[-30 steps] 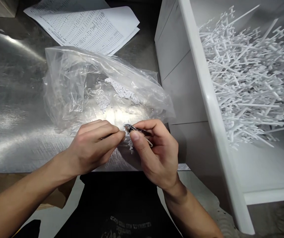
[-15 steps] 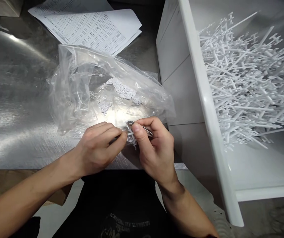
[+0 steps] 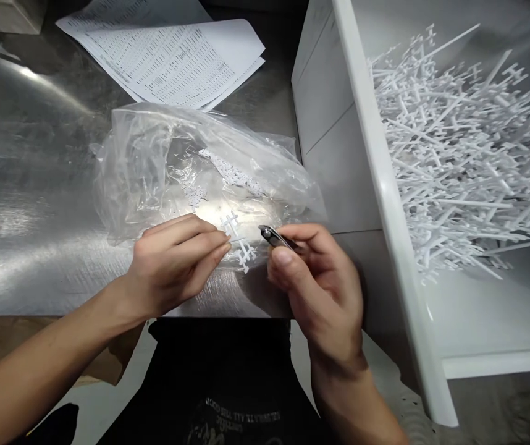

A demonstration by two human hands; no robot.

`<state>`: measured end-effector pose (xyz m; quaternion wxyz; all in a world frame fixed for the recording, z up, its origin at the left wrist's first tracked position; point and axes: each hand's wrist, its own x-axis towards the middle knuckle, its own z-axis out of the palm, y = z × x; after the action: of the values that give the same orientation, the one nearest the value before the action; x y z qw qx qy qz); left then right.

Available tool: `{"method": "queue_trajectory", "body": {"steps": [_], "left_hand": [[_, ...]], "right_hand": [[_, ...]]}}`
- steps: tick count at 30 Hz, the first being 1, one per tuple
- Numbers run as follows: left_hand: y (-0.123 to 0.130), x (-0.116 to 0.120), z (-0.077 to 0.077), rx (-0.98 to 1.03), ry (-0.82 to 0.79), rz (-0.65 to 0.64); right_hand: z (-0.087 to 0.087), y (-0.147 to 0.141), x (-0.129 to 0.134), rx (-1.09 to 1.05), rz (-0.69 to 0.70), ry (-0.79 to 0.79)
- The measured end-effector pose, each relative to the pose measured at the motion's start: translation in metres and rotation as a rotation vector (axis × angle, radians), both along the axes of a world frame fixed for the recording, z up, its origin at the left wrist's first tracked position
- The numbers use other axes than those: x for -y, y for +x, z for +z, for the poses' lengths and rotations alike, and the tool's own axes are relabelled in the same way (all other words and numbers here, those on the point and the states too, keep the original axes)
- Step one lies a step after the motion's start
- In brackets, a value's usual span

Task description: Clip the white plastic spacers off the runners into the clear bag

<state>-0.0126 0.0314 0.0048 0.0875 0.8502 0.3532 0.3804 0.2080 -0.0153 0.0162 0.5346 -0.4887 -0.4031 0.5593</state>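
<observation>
My left hand pinches a white plastic sprue, a thin branching frame with small crossbars, between thumb and fingertips. Its branches point away from the hand, over the front edge of a clear plastic bag. Just to the right, my right hand is closed on a metal nail clipper, whose jaws face left, a small gap from the sprue. Behind both hands the crumpled clear bag lies spread on the metal table. Many small white pieces rest in two patches on or inside it; I cannot tell which.
A white bin stands at the right, its wall rising beside my right hand, with a heap of white sprues inside. Printed sheets lie behind the bag on the metal table. A box sits at the far left corner.
My right hand has drawn back to the right with the nail clipper, away from the sprue. My left hand has shifted slightly left, and more of the sprue shows. The bag's upper edge has sunk.
</observation>
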Motion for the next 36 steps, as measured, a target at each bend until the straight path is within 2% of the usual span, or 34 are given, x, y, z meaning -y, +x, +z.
{"method": "queue_trajectory", "body": {"steps": [4, 7, 12, 25, 36], "left_hand": [[-0.0006, 0.0000, 0.0050, -0.001, 0.019, 0.008], [-0.0004, 0.0006, 0.0065, 0.010, -0.001, 0.004], [-0.0019, -0.0002, 0.0059, 0.005, 0.006, -0.024], [-0.0023, -0.0006, 0.0037, 0.013, 0.010, -0.023], [-0.0017, -0.0032, 0.0052, -0.033, 0.017, -0.039]], "right_hand": [[0.0060, 0.0028, 0.0065, 0.180, -0.021, 0.029], [0.0037, 0.0017, 0.0067, 0.232, 0.010, 0.023], [-0.0008, 0.0024, 0.0064, 0.223, 0.012, 0.029], [0.0005, 0.0053, 0.0073, 0.163, 0.025, 0.012], [0.0009, 0.0033, 0.0061, 0.271, 0.037, 0.059]]}}
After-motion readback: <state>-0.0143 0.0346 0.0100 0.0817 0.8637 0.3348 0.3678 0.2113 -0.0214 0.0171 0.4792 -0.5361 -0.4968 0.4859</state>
